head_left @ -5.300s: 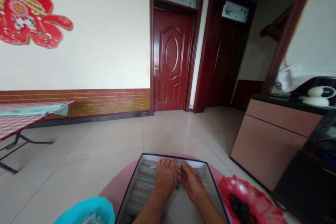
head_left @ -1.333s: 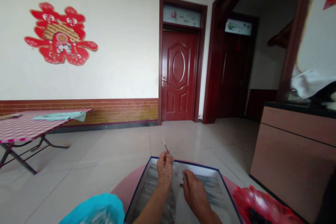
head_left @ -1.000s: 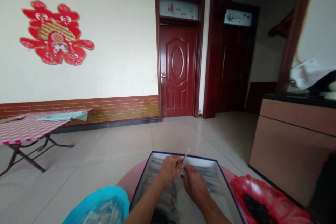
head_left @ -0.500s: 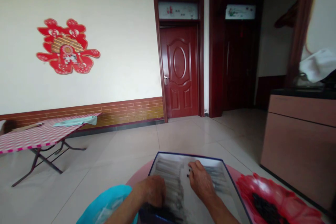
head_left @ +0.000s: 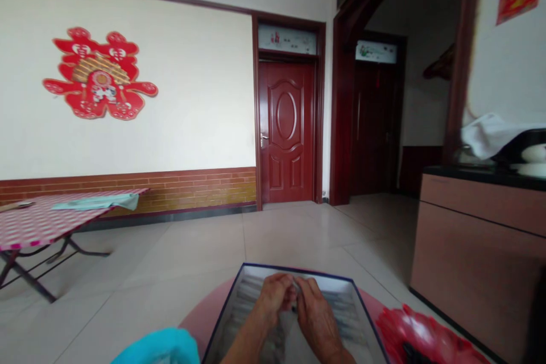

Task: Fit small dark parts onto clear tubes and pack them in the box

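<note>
My left hand (head_left: 275, 296) and my right hand (head_left: 313, 307) meet over a shallow white box (head_left: 347, 284) with a dark blue rim. Both have their fingertips pinched together around something small and mostly hidden. A tiny dark end (head_left: 294, 309) shows below the fingers, but its kind is unclear. Inside the box, slim greyish sticks (head_left: 247, 296) lie in rows to the left, with more slim sticks (head_left: 347, 310) to the right. They are too blurred to name.
The box rests on a pink round surface (head_left: 200, 310). A turquoise bag or basin (head_left: 160, 347) stands at its left, and a red plastic bag (head_left: 426, 330) with black pieces lies at its right. Farther off are a checked folding table (head_left: 38, 222) and a brown cabinet (head_left: 478, 261).
My left hand has moved from the box's near left side up to my right hand, and their fingertips now meet. The view has tilted up and shifted slightly right.
</note>
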Tool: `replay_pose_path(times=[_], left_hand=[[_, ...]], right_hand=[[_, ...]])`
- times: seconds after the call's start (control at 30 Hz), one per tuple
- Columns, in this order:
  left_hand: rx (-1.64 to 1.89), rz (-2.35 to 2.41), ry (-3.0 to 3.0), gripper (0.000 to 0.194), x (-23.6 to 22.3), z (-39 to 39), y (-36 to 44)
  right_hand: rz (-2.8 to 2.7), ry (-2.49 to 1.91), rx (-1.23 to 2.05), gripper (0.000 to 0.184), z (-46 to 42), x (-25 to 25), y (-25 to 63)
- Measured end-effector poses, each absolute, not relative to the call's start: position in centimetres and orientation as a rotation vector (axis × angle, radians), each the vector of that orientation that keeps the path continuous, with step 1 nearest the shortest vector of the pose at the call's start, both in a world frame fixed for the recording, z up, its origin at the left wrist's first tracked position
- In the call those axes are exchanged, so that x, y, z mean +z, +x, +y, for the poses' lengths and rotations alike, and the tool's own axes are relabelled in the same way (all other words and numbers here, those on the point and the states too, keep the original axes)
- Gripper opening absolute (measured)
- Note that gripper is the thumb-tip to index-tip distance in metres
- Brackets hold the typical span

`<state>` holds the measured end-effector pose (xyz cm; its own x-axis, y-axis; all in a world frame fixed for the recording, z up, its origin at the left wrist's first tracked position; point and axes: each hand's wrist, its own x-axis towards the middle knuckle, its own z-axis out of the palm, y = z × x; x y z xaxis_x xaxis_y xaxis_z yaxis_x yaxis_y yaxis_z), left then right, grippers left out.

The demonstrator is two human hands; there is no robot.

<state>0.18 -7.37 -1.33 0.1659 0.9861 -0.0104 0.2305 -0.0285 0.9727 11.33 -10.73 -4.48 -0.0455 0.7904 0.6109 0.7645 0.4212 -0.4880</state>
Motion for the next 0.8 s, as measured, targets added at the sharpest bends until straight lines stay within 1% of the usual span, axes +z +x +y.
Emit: replay_pose_path(times=[0.1,0.17,0.27,0.33,0.4,0.53,0.7,0.8], left_hand=[[1.059,1.173,1.426,0.05,-2.2,-7.2,0.1],[1.132,1.157,1.472,0.051,-2.5,-7.0,-0.1],[1.18,1.152,1.59,0.049,-2.8,-7.0,0.1],[1.174,1.144,1.731,0.047,-2.7,-7.4,0.4],[1.166,1.134,1.931,0.046,-2.4,-8.1,0.7],[1.126,1.085,2.218,0.034,-2.0,-9.1,1.3],[1.132,1.213,2.371,0.023,-2.6,-9.0,1.5],[1.04,1.417,2.47,0.022,-2.8,-8.9,1.7]], right_hand=[[-1.677,-1.272,0.12,0.03,-10.5,-4.2,11.1],[-1.479,-1.271,0.226,0.026,-9.9,-4.0,11.2],[-1.051,-1.256,0.59,0.025,-8.7,-3.0,11.6],[-0.775,-1.134,0.83,0.026,-8.2,-2.0,11.9],[-0.571,-0.953,0.948,0.03,-7.9,-0.9,12.0],[-0.424,-0.761,1.009,0.035,-7.4,0.5,11.7],[-0.355,-0.691,1.053,0.023,-6.2,0.5,11.9],[-0.317,-0.657,1.069,0.019,-5.4,0.1,12.0]])
